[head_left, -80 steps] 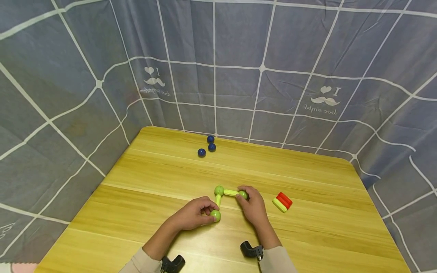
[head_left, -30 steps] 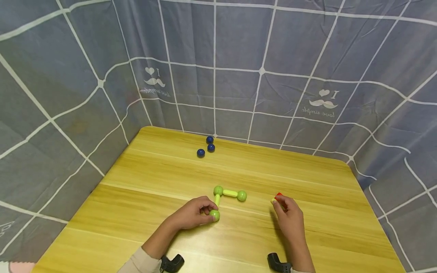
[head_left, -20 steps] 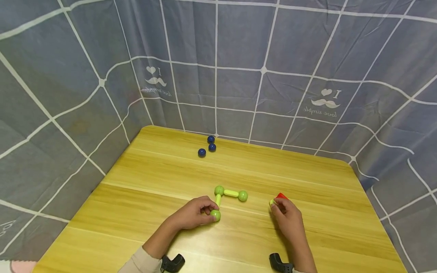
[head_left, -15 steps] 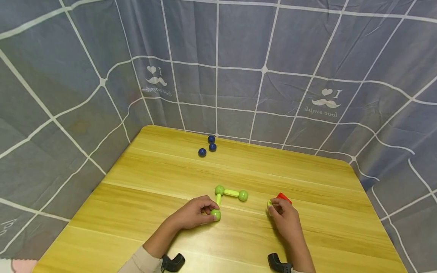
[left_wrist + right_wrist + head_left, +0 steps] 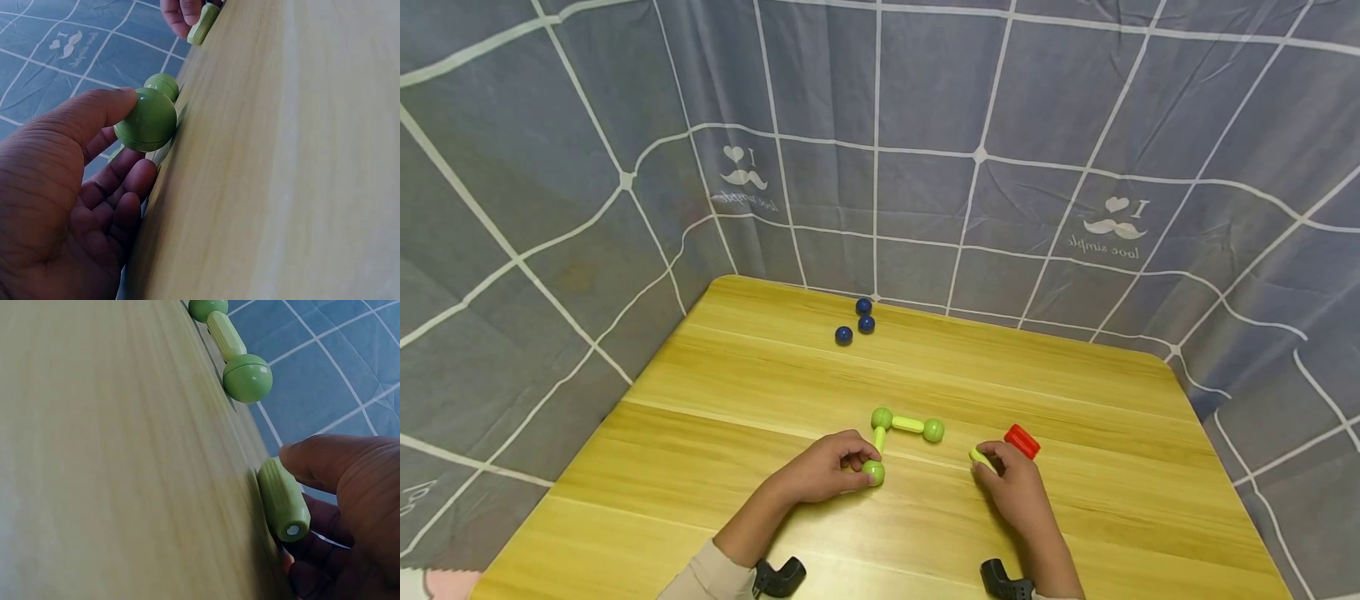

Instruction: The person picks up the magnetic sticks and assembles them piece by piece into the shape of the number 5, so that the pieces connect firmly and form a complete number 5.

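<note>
Three green balls joined by two yellow-green rods form a bent shape on the table: a corner ball, a right ball and a near ball. My left hand pinches the near ball between thumb and fingers; the left wrist view shows this green ball close up. To the right, my right hand pinches a loose yellow-green rod low over the table, apart from the joined pieces. A pale round spot shows on the rod's end. Red rods lie just beyond the right hand.
Three dark blue balls sit near the back edge of the wooden table. A grey curtain with white lines hangs behind and along both sides. Black wrist mounts are on both forearms.
My right hand has left the right ball, gone to the rods at the right, gripped the yellow-green one and drawn it leftward from the red ones. My left hand has stayed on the near ball.
</note>
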Motion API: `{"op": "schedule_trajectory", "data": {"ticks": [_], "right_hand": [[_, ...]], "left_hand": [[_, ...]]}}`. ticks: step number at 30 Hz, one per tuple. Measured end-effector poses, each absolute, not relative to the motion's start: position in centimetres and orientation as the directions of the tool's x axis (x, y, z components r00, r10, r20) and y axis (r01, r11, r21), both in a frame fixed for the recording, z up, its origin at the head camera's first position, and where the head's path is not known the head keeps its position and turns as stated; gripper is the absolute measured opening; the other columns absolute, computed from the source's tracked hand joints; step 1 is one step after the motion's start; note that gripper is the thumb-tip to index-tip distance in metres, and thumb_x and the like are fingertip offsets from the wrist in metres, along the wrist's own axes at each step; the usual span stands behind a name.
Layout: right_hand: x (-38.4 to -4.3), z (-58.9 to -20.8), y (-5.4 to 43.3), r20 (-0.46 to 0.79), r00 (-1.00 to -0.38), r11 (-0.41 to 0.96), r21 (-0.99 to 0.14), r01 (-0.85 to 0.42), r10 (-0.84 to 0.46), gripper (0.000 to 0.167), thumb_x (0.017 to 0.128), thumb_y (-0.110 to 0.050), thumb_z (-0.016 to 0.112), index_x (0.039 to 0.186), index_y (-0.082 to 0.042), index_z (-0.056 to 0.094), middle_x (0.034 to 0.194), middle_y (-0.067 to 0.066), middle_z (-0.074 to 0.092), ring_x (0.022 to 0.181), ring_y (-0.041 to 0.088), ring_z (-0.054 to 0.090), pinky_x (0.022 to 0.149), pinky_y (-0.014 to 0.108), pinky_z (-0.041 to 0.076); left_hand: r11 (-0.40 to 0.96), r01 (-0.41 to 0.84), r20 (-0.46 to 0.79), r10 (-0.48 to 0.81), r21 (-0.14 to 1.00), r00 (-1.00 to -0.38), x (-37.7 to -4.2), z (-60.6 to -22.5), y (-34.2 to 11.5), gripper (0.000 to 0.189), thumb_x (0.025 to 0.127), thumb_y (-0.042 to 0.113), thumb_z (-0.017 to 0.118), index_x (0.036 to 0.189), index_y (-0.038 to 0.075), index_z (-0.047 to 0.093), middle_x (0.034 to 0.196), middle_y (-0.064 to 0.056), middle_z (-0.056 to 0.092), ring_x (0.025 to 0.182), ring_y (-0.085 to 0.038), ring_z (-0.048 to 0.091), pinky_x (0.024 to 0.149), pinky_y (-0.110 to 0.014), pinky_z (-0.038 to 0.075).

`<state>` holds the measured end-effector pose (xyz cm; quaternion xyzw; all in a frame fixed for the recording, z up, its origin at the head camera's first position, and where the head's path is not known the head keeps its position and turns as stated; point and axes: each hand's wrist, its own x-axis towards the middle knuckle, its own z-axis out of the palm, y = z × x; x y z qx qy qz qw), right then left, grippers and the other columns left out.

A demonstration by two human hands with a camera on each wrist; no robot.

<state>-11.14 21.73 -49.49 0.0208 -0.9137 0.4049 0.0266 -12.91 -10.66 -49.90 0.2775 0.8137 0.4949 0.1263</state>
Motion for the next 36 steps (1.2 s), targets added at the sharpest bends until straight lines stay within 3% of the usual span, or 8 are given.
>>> {"op": "schedule_trajectory", "data": {"ticks": [13,20,31,36], "right_hand": [[-11.1,-49.7,21.0,0.113,-0.987,0.692,-0.704,-0.160,-0.113,0.027,0.085,0.004,0.068,0.110,-0.006,0.071,0.108,0.005,0.067,0.096,0.019,0.061,0.084,0.040,0.051],[-11.0,-49.6,20.1,0.100,-0.986,0.692,-0.703,-0.166,-0.134,0.027,0.087,0.004,0.067,0.109,-0.011,0.072,0.109,0.002,0.067,0.099,0.017,0.059,0.085,0.040,0.050],[-10.7,-50.1,18.5,0.096,-0.978,0.593,-0.782,-0.191,-0.187,0.023,0.088,0.000,0.070,0.104,-0.017,0.070,0.107,-0.005,0.066,0.096,0.015,0.061,0.083,0.035,0.051],[-10.4,-50.1,17.5,0.119,-0.965,0.545,-0.806,-0.232,-0.234,0.021,0.088,-0.003,0.071,0.103,-0.018,0.070,0.100,-0.005,0.065,0.085,0.013,0.055,0.075,0.030,0.048]], "left_hand": [[0.342,0.338,0.083,0.584,0.877,-0.808,-12.9,-49.9,-10.7,0.024,0.090,0.024,0.076,0.111,0.014,0.070,0.096,0.006,0.059,0.088,-0.014,0.057,0.078,-0.027,0.050],[0.343,0.340,0.085,0.585,0.875,-0.807,-13.0,-50.0,-10.7,0.023,0.090,0.023,0.076,0.111,0.014,0.069,0.096,0.006,0.059,0.088,-0.013,0.058,0.079,-0.026,0.050],[0.333,0.346,0.098,0.583,0.877,-0.807,-12.9,-50.0,-10.6,0.023,0.090,0.023,0.076,0.110,0.014,0.070,0.095,0.005,0.058,0.087,-0.014,0.057,0.077,-0.027,0.048],[0.340,0.344,0.096,0.576,0.875,-0.812,-12.9,-50.0,-10.6,0.023,0.089,0.022,0.076,0.109,0.014,0.070,0.094,0.005,0.058,0.087,-0.015,0.058,0.076,-0.026,0.048]]}}
